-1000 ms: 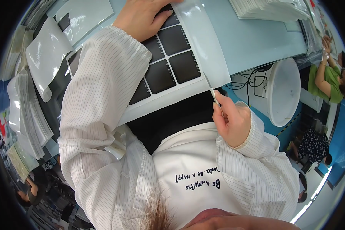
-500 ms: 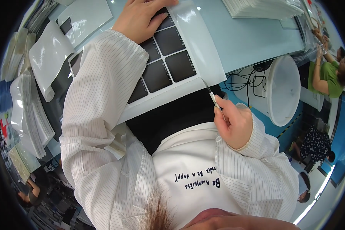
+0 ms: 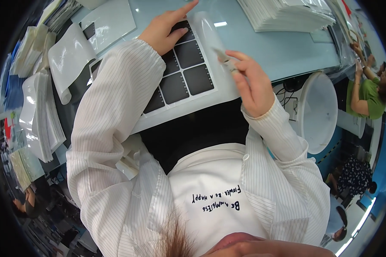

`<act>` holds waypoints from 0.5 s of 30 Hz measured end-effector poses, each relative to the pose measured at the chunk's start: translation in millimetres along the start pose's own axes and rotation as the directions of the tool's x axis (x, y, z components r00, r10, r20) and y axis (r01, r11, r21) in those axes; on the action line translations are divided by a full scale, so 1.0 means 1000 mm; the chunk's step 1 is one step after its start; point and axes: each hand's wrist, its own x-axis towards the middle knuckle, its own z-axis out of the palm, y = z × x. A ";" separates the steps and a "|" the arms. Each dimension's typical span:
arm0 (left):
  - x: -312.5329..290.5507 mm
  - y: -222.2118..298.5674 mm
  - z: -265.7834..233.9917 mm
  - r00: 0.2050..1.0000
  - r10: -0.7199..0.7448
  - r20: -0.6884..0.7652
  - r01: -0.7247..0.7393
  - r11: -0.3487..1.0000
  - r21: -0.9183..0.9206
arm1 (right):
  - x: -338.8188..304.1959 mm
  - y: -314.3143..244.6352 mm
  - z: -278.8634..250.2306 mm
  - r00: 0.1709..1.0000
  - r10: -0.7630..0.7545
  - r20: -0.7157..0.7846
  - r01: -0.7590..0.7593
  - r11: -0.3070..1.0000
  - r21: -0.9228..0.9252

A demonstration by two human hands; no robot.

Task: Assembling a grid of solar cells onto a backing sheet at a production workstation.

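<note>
A pale sheet with rounded black panels [image 3: 197, 79] lies on the table at its near edge. My left hand [image 3: 164, 32] rests on the upper part of this sheet, thumb and index finger stretched apart, holding nothing. In my right hand [image 3: 256, 85] is a craft knife [image 3: 230, 64] with a whitish handle, pinched between thumb and fingers. Its blade, slightly blurred, points up and left over the right margin of the sheet; whether it touches cannot be made out. The sheet's near border overhangs the table edge.
A thick stack of white sheets [image 3: 283, 17] stands at the far right. At left lie a curled glossy sheet [image 3: 68, 53] and a bundle of white sheets [image 3: 38, 115]. A white round bin [image 3: 318, 113] stands beyond the table's right end. Other people are at right and lower left.
My right hand has moved up and left with the craft knife, from the sheet's near right corner to over its right margin. My left index finger now stretches out further.
</note>
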 end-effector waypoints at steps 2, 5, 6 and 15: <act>-0.009 0.009 -0.009 0.992 -0.115 0.046 0.120 0.985 -0.124 | 0.001 0.008 0.003 0.989 -0.093 0.117 0.115 0.974 -0.197; -0.044 0.015 -0.005 0.964 0.095 -0.248 -0.021 0.958 0.285 | -0.007 0.014 0.007 0.995 0.016 0.102 -0.007 0.996 -0.089; -0.058 0.019 -0.011 0.963 0.082 -0.257 -0.004 0.957 0.292 | -0.007 0.014 0.007 0.994 0.005 0.112 0.004 0.997 -0.076; -0.214 0.106 -0.040 0.978 -0.173 -0.114 0.124 0.929 -0.349 | -0.018 -0.036 -0.017 0.969 0.235 0.071 -0.237 0.972 0.014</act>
